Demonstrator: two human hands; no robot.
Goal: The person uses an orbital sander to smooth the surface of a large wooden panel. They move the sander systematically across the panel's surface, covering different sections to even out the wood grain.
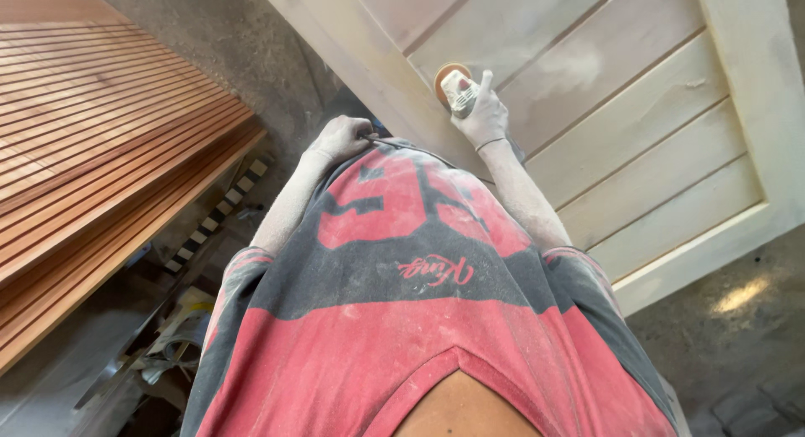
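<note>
The right hand (482,114) is wrapped over a small power sander (458,91), its fingers (487,85) curled down around the pale body of the tool so that the round orange pad shows just beyond the fingertips. The sander sits flat on a pale wooden door panel (637,127), on one of its slanted boards, close to the door's long frame rail that runs past the thumb side of the hand. A lighter patch of dust lies on the board further out from the fingers. A thin band circles the right wrist. The left hand (340,137) is closed into a loose fist beside the edge of that frame rail, fingers pressed together and pinching a thin dark cord (387,142) that trails from the knuckles across the hem of the dusty red and grey shirt (419,303). Both hands and forearms are coated in fine pale dust. Well away from the left fingers, on the outer side, leans a stack of reddish slatted wood panels (109,143), with a black-and-white striped strip (216,215) and scattered scraps on the grey floor (738,319) below it.
</note>
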